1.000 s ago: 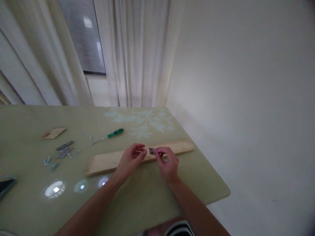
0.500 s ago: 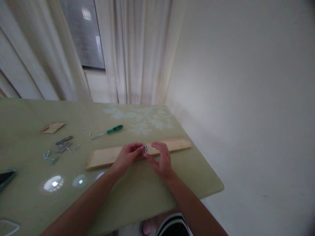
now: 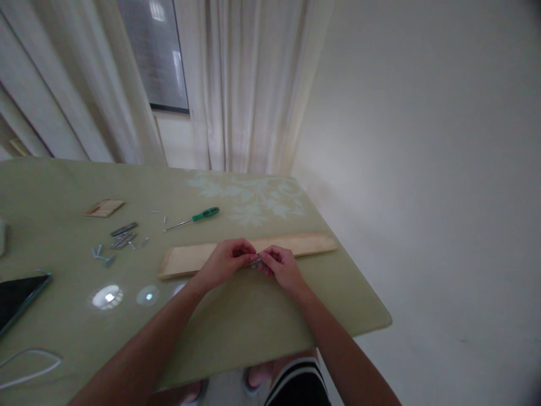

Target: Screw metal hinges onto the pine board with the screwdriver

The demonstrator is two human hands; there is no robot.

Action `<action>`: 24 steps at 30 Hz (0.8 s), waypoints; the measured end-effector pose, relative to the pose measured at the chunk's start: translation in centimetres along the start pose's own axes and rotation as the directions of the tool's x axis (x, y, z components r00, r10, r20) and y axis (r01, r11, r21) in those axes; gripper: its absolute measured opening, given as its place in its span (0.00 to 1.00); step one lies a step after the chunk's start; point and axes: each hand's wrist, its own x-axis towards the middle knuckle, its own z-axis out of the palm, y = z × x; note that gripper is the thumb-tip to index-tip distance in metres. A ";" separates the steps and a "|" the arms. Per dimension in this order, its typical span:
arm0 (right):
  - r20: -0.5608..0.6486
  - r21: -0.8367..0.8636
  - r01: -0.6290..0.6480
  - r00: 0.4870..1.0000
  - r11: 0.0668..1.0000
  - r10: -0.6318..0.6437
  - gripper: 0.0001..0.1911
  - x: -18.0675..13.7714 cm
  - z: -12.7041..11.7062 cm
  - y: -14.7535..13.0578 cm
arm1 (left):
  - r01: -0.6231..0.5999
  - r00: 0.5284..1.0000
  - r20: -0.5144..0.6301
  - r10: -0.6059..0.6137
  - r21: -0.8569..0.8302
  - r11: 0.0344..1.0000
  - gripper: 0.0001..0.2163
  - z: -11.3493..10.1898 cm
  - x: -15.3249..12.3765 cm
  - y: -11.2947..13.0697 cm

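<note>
My left hand [image 3: 228, 260] and my right hand [image 3: 282, 267] meet over the near edge of a long pale wooden board [image 3: 186, 259]. Between their fingertips is a small silver metal hinge [image 3: 256, 263], mostly covered by the fingers. Both hands pinch it, the left from its left side and the right from its right. The board lies flat on the table, its middle hidden behind my hands. Beyond it rests a screwdriver [image 3: 205, 213] with a green and black handle, its shaft pointing left.
Left of the board lie several flat metal pieces [image 3: 124, 239] and loose screws [image 3: 109, 261]. A small wooden piece [image 3: 104, 208] is farther back. A dark-screened device [image 3: 21, 296] and a white cable [image 3: 46, 367] are at the left. The green table [image 3: 338, 307] ends near a white wall.
My right hand's fingers have closed onto the hinge, which has turned and is now more covered. The view has shifted slightly left, showing more of the dark device.
</note>
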 end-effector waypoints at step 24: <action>-0.105 -0.297 -0.065 0.994 0.953 0.035 0.11 -0.3 0.7 1.0 | -0.175 0.985 0.117 0.130 0.692 0.700 0.10 -0.9 0.2 -1.6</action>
